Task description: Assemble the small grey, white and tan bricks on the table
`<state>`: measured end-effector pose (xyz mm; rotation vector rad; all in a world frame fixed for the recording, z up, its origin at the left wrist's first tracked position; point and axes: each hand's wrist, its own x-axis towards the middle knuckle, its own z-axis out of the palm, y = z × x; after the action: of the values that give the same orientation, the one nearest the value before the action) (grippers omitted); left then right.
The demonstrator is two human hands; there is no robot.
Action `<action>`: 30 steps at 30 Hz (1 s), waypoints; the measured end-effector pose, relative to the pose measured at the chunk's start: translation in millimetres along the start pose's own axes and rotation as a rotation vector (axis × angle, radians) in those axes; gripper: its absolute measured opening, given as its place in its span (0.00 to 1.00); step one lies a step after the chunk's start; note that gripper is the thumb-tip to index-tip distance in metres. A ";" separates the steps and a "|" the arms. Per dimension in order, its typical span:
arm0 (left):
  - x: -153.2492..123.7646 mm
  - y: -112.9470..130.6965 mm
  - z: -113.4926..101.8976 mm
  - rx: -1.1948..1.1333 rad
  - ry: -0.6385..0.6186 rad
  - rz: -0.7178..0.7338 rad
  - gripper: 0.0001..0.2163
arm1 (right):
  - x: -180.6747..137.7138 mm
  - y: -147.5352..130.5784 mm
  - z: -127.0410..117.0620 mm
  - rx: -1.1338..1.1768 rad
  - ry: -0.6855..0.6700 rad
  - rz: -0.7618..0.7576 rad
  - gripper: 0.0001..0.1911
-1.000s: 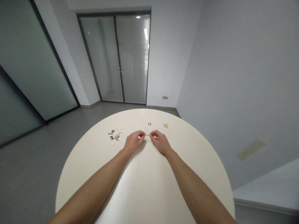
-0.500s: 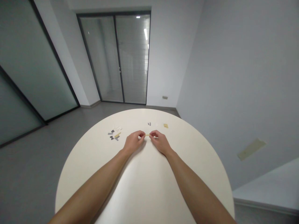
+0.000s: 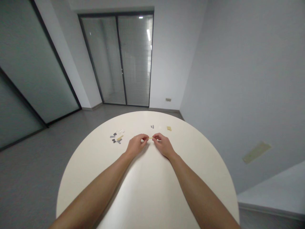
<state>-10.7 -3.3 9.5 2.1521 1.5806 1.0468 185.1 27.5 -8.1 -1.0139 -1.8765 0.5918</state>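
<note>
Between my two hands is a small, thin yellow strip (image 3: 150,138), too small for its kind to show. My left hand (image 3: 137,143) pinches its left end between thumb and fingers. The right end is pinched by my right hand (image 3: 163,144). Both hands are low over the middle of the round white table (image 3: 152,190), and my fingertips hide the strip's ends.
Left of my hands lies a loose group of small flat pieces: grey ones (image 3: 112,136), dark ones (image 3: 114,141) and a yellow one (image 3: 120,138). Beyond my hands are small grey pieces (image 3: 152,126) and flat yellow pieces (image 3: 169,128). A wall (image 3: 238,79) rises on the right.
The fingertips of my left hand have shifted slightly right along the yellow strip, so less of it shows. My right hand has stayed nearly still.
</note>
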 end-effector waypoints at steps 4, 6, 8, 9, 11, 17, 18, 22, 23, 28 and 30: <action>-0.4 -0.4 0.2 -0.002 0.007 0.019 0.10 | -0.2 1.0 0.3 -0.008 -0.007 -0.013 0.08; -0.3 -1.3 0.7 -0.001 0.007 0.020 0.10 | -0.2 1.1 0.4 -0.009 -0.009 -0.020 0.08; -0.1 -2.2 1.1 0.003 0.006 0.019 0.10 | -0.2 0.8 0.2 -0.012 -0.014 -0.027 0.08; -0.1 -2.6 1.2 0.004 0.005 0.019 0.10 | -0.3 0.6 0.0 -0.015 -0.020 -0.030 0.09; -0.1 -2.8 1.0 0.005 0.004 0.020 0.10 | -0.4 0.1 -0.4 -0.023 -0.030 -0.035 0.09; -0.5 -1.4 -0.2 0.006 0.002 0.016 0.09 | -1.1 -2.1 -1.3 -0.039 -0.037 -0.024 0.08; -0.4 -1.3 -0.1 0.004 0.001 0.016 0.09 | -1.1 -2.6 -1.4 -0.043 -0.036 -0.023 0.08; 0.2 -2.5 0.9 -0.005 -0.005 0.018 0.09 | -0.9 -3.6 -1.6 -0.053 -0.035 -0.012 0.07; 0.3 -3.0 1.1 -0.005 -0.009 0.017 0.09 | -0.9 -3.7 -1.5 -0.054 -0.037 -0.009 0.07; 0.3 -3.4 0.9 0.004 -0.017 0.003 0.09 | -1.0 -3.2 -1.3 -0.062 -0.039 -0.005 0.07; 0.2 -2.9 0.6 0.001 -0.018 0.001 0.09 | -1.0 -2.9 -1.3 -0.062 -0.039 -0.005 0.07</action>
<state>-12.3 -2.0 7.3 2.1575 1.5725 1.0249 185.3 25.1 -5.8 -1.0440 -1.9416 0.5579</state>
